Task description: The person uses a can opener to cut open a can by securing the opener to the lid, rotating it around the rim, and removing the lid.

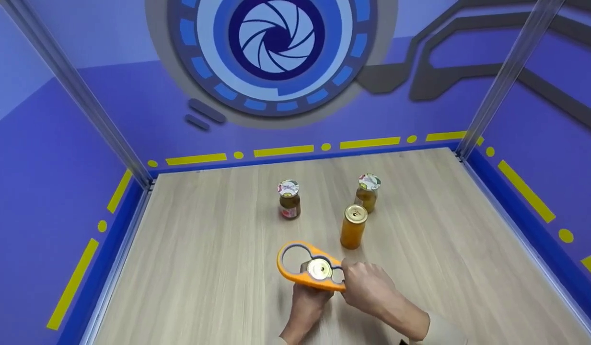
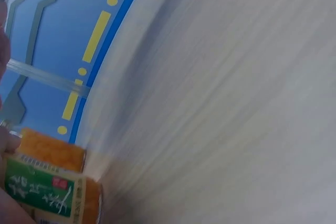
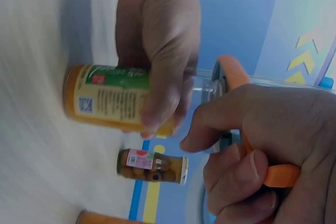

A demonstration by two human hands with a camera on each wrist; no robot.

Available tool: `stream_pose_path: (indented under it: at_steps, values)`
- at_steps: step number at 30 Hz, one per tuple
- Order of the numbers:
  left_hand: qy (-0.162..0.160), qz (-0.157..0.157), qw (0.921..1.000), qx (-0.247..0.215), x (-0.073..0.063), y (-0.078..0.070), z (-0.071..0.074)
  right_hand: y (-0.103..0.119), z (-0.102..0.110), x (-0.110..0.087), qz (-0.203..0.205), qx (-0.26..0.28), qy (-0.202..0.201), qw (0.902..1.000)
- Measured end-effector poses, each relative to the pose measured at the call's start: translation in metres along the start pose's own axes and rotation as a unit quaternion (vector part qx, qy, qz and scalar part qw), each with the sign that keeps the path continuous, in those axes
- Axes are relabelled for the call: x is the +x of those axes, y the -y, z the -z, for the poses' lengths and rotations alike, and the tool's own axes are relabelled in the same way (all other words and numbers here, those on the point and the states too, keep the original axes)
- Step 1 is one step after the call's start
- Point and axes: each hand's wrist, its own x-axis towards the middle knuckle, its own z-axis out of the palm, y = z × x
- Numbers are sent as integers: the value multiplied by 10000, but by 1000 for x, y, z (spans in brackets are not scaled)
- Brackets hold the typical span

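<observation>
My left hand [image 1: 308,304] grips a glass jar of orange contents with a green and cream label [image 3: 113,98], held upright. The jar's gold lid [image 1: 319,269] shows through a middle opening of an orange multi-ring jar opener [image 1: 312,281]. Around the narrow end of the opener, the fingers of my right hand [image 1: 372,287] are curled. In the right wrist view, the right thumb and fingers close on the orange handle [image 3: 283,176], near the jar's top. The left wrist view catches the jar's label [image 2: 39,187] and only edges of the left hand.
Beyond the hands stand a gold-lidded orange jar [image 1: 353,232], a jar with a patterned lid [image 1: 367,196] close behind it, and a darker jar [image 1: 289,203] to the left. Blue-purple panels [image 1: 257,139] bound the wooden table [image 1: 204,249] at the back and sides.
</observation>
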Motion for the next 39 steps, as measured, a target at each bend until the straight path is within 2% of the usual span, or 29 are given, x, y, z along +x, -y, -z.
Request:
stream_pose_path:
  at_steps: [3,6,8,10,13,15,18,21,27,31,39]
  values:
    - [557,49,9983,-171,5,2,12,-10,1,6,452,-10,-135,9989]
    - [1189,95,9929,38,13,3,27,-19,1,14,961,-40,-238,9951]
    - [1633,125,9862,242,19,3,38,-24,2,20,1238,-34,-156,9922]
    - [2070,171,9768,521,26,0,46,-27,2,26,1444,-39,0,9895]
    - [2751,114,9583,770,39,-5,57,-31,5,34,1593,0,300,9868]
    - [3171,160,9449,799,47,-9,64,-31,7,38,1636,19,448,9855]
    - [3574,371,9311,629,55,-14,74,-30,8,42,1653,64,580,9845]
    - [3730,608,9248,428,58,-17,78,-29,9,43,1613,82,645,9848]
    - [3707,571,9267,225,57,-15,78,-28,10,43,1539,112,671,9857]
    - [3622,463,9305,277,55,-14,76,-29,10,42,1457,144,624,9873]
    - [3070,647,9464,772,49,-18,75,-27,8,40,1308,127,524,9899]
